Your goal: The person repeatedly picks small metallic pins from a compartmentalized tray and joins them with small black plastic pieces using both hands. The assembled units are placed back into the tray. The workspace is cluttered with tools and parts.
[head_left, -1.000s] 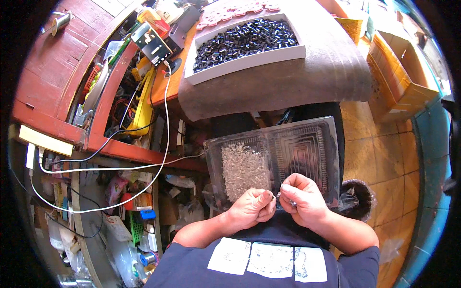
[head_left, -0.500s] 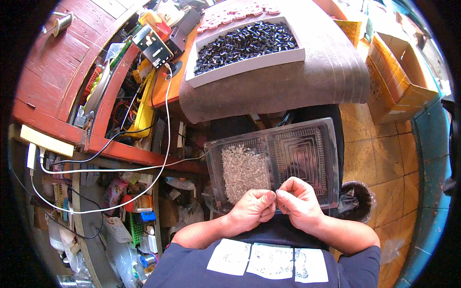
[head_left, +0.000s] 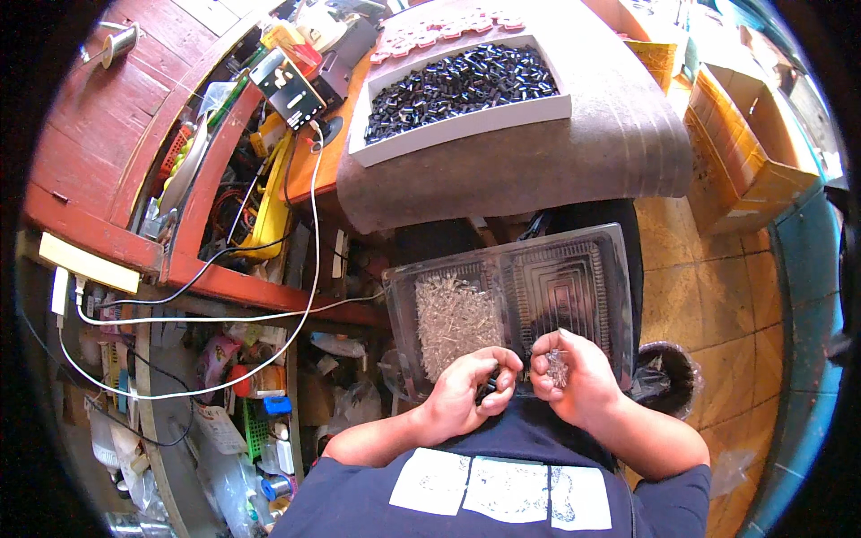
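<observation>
Black cylindrical pieces (head_left: 490,384) show in the curled fingers of my left hand (head_left: 456,396). A few centimetres to its right, my right hand (head_left: 583,386) cups a small bunch of thin clear pieces (head_left: 557,367) in its palm. Both hands are over the near edge of a clear plastic two-compartment tray (head_left: 506,305) on my lap. Its left compartment holds a heap of similar clear pieces (head_left: 459,325); bare ridged plastic shows in the right one. Beyond, a shallow white box (head_left: 466,132) full of black cylindrical pieces (head_left: 462,88) sits on the cloth-covered table.
Pink cut-out pieces (head_left: 439,34) lie behind the white box. White cables run from a power strip (head_left: 88,262) at left to the tray's side. A lined bin (head_left: 668,381) and a cardboard box (head_left: 740,148) stand at right. Cluttered shelves fill the lower left.
My hands, whose fingertips were together, have moved slightly apart. The fingers have loosened, so the black pieces in the left and the clear ones in the right now show.
</observation>
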A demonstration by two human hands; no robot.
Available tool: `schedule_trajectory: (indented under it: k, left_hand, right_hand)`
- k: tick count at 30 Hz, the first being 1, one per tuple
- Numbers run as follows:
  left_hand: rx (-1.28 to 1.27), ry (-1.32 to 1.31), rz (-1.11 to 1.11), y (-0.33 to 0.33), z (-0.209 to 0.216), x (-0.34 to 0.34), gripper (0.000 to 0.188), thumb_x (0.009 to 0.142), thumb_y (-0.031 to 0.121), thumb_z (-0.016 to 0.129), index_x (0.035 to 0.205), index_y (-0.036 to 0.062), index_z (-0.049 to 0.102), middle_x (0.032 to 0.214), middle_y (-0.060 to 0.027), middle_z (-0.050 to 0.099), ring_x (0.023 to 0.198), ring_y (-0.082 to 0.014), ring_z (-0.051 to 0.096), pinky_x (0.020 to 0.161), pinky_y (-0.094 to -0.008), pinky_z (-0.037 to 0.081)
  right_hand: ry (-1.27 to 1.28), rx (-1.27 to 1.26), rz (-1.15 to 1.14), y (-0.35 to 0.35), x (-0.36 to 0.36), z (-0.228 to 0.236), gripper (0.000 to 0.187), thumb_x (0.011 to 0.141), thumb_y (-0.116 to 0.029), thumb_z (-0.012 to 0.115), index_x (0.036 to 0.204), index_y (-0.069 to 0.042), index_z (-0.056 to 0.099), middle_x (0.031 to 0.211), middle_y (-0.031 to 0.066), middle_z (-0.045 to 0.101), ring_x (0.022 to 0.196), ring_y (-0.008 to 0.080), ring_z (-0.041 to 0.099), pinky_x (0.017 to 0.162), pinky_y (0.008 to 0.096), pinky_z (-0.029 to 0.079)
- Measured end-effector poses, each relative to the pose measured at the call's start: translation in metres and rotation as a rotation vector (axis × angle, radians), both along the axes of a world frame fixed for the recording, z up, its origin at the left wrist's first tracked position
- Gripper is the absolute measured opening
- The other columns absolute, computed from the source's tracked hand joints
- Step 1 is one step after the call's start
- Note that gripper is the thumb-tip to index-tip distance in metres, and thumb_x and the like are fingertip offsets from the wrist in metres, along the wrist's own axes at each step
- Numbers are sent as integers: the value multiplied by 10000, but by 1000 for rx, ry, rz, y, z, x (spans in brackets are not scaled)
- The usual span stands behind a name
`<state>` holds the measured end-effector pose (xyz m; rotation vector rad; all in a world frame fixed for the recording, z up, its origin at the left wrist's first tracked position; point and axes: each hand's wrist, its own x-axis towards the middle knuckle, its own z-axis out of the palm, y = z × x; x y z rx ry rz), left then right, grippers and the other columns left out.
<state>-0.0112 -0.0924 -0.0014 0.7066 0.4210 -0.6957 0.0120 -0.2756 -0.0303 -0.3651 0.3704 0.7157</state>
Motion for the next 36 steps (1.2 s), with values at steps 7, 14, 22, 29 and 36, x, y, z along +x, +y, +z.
schedule_trajectory:
  k: [7, 14, 22, 29, 36]
  left_hand:
    - [6, -96, 53, 0, 0, -4, 223, 958, 157, 398, 1147, 65, 474, 819, -90, 561, 487, -102, 417, 449, -202, 330]
    - [-78, -126, 63, 3, -5, -6, 243, 958, 303, 417, 1070, 97, 482, 773, -81, 576, 450, -91, 398, 444, -205, 326]
    - [-191, -182, 2, 9, -12, -9, 254, 908, 299, 509, 973, 61, 567, 674, -33, 555, 440, -70, 395, 443, -211, 317]
    - [-113, -98, 51, 7, -8, -8, 210, 928, 183, 500, 1043, 30, 587, 752, -62, 599, 458, -64, 435, 436, -192, 346]
    - [3, -123, 58, 5, -8, -8, 142, 918, 89, 508, 1020, 35, 591, 796, -93, 629, 461, -72, 450, 419, -182, 343]
  right_hand:
    - [-115, -65, 92, -6, 1, 8, 208, 900, -98, 441, 1045, 39, 503, 716, 81, 546, 529, 144, 488, 416, 215, 356]
    - [-193, -76, 100, -4, 0, 8, 179, 900, -63, 497, 1064, 9, 509, 736, 80, 575, 534, 125, 506, 417, 195, 347]
    - [-248, -69, 131, -4, -2, 1, 138, 860, -46, 579, 987, 1, 553, 761, 102, 613, 554, 118, 536, 423, 185, 352]
    - [-212, -105, 132, -3, -2, 6, 115, 850, -25, 588, 956, 16, 571, 796, 108, 629, 588, 114, 558, 445, 168, 373]
    - [-214, -66, 101, -2, -2, 3, 118, 840, 19, 574, 953, 5, 539, 806, 129, 638, 593, 137, 584, 435, 172, 374]
